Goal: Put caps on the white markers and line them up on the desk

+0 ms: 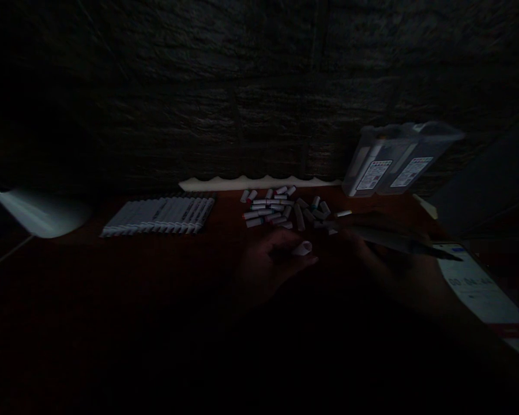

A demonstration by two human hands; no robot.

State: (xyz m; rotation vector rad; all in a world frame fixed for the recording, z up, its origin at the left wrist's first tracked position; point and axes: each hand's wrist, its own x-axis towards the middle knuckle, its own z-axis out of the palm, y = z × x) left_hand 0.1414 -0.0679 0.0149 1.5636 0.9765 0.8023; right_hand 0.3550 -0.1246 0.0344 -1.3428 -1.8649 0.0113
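Observation:
The scene is very dark. My left hand [262, 262] is closed around a small white marker cap [303, 248], whose end points to the right. To its right, my right hand [409, 268] grips a marker [384, 238], with the dark end slanting out toward the phone. Cap and marker are apart. Just beyond both hands lies a loose pile of marker caps [268, 212] with coloured ends, some perhaps whole short pieces. On the left, a neat row of white markers [164, 214] lies side by side on the table.
Clear plastic marker cases [374, 167] with labels stand against the wall at the back right. A phone [476, 282] showing a timer lies at the right. A white cone-shaped object [43, 213] stands far left. A pale wavy-edged strip [259, 184] runs along the textured wall [251, 104].

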